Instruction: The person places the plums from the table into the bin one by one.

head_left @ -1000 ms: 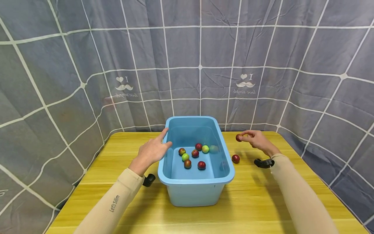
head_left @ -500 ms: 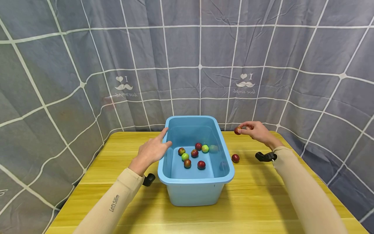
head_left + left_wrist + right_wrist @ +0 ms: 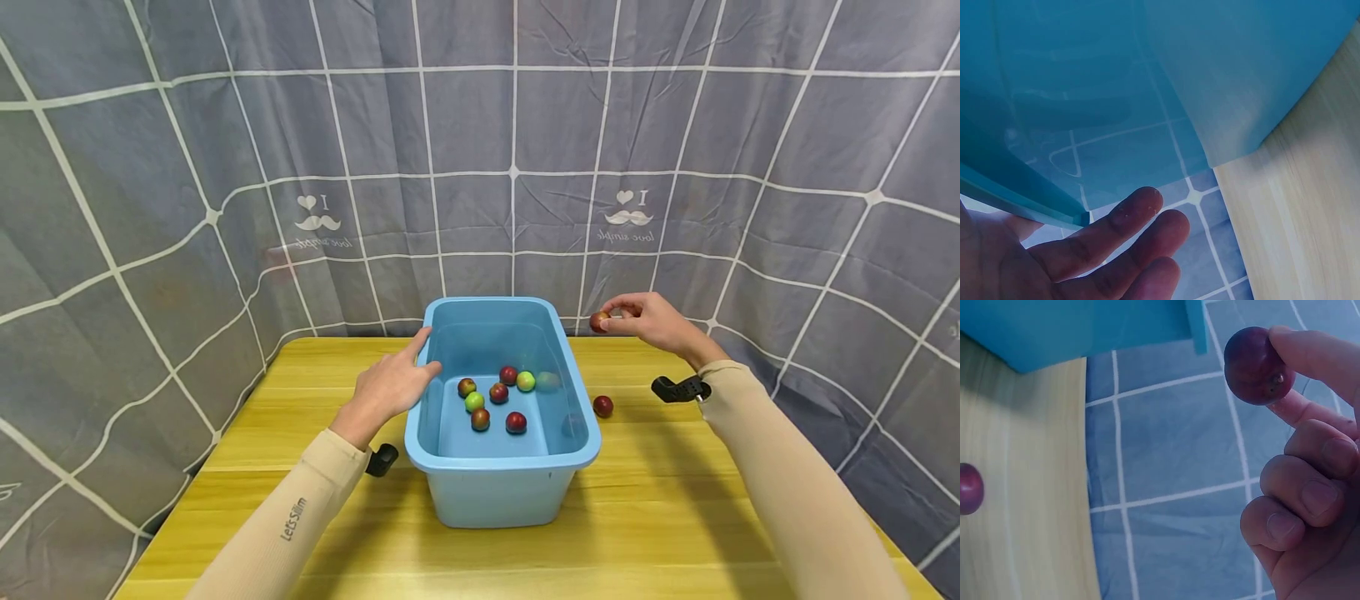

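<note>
Between thumb and index finger, my right hand (image 3: 652, 321) pinches a dark red plum (image 3: 599, 322), raised to the right of the tub near the table's far edge. In the right wrist view the plum (image 3: 1257, 365) sits at the fingertips, the other fingers folded toward the palm. A second red plum (image 3: 603, 407) lies on the table beside the tub. My left hand (image 3: 393, 387) rests on the left rim of the blue tub (image 3: 495, 492), its fingers extended and its thumb over the rim. Inside the tub lie several red plums (image 3: 516, 422) and green ones (image 3: 474, 402).
The wooden table (image 3: 315, 500) carries the tub at its middle. A grey curtain (image 3: 480, 125) with white grid lines hangs behind the table and on both sides. Each wrist wears a black camera mount, such as the right mount (image 3: 678, 389).
My right hand has lifted the plum higher and brought it slightly left, toward the tub. My left hand stays at the rim.
</note>
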`<state>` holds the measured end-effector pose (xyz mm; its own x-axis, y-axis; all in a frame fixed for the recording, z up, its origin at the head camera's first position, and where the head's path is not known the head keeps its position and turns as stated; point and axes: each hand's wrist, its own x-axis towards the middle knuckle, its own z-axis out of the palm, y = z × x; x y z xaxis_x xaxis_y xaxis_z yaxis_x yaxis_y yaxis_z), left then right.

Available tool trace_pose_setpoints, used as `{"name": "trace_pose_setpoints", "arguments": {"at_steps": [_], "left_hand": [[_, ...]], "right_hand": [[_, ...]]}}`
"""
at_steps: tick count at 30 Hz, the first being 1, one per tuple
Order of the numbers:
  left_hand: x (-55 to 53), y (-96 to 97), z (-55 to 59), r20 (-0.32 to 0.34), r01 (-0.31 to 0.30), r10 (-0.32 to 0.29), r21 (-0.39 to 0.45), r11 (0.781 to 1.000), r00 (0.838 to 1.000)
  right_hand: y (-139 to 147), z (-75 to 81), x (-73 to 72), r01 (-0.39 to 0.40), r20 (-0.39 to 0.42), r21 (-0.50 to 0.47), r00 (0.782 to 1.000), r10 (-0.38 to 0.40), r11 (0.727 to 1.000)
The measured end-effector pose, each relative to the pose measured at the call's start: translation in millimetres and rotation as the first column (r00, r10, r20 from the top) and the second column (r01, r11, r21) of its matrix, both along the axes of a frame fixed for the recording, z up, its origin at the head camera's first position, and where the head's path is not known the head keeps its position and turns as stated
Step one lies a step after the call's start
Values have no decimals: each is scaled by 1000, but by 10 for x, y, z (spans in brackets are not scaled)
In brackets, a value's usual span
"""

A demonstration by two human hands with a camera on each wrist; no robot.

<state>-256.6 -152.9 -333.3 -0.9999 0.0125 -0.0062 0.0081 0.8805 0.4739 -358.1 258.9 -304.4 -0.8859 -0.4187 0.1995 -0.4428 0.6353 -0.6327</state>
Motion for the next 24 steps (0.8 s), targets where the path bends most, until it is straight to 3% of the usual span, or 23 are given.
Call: {"name": "trace_pose_setpoints", "arguments": {"at_steps": [14, 24], "left_hand": [[-8, 15, -10, 3, -1, 1, -6, 1000, 1000], [-3, 13, -5, 5, -4, 4, 2, 1000, 1000]], "right_hand": [[-287, 283, 62, -77, -44, 122, 996, 83, 990], [-546, 450, 137, -161, -50, 234, 983, 178, 959]]}}
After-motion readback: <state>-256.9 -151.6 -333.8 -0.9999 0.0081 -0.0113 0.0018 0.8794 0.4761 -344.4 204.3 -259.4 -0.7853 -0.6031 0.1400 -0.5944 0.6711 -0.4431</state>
